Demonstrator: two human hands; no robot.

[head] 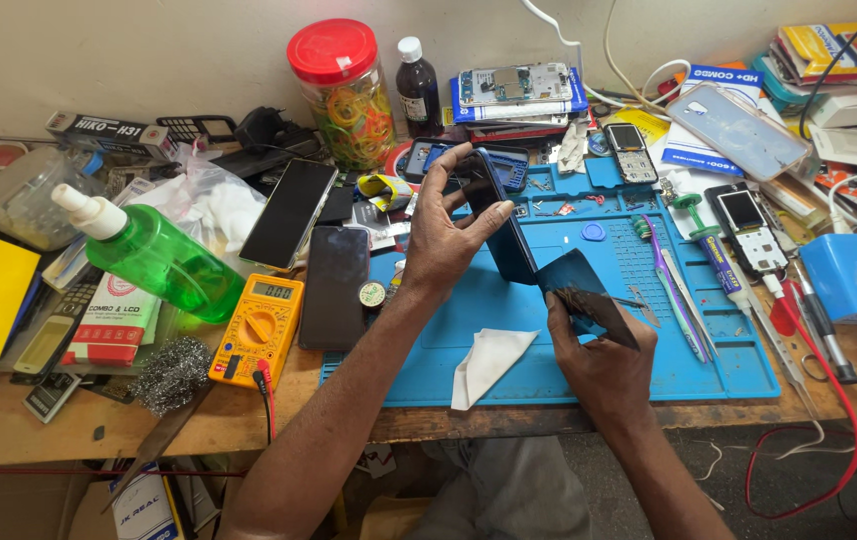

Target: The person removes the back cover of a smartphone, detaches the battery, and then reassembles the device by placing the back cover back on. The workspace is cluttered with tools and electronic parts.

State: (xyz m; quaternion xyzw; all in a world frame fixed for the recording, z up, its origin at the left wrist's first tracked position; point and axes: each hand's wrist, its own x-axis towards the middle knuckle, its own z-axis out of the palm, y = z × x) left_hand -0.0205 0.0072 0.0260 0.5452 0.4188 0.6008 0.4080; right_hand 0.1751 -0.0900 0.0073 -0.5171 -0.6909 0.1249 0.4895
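Note:
My left hand (444,235) grips a dark blue phone (499,215), held on edge above the blue work mat (709,360). My right hand (599,355) holds a thin dark card-like pry piece (581,290), whose upper corner touches the phone's lower end. A folded white cloth (487,362) lies on the mat just below my hands.
A yellow multimeter (260,330), two dark phones (291,212) and a green spray bottle (159,258) sit to the left. A red-lidded jar (346,92) stands at the back. Screwdrivers, tweezers (684,290), small phones and boxes crowd the right side.

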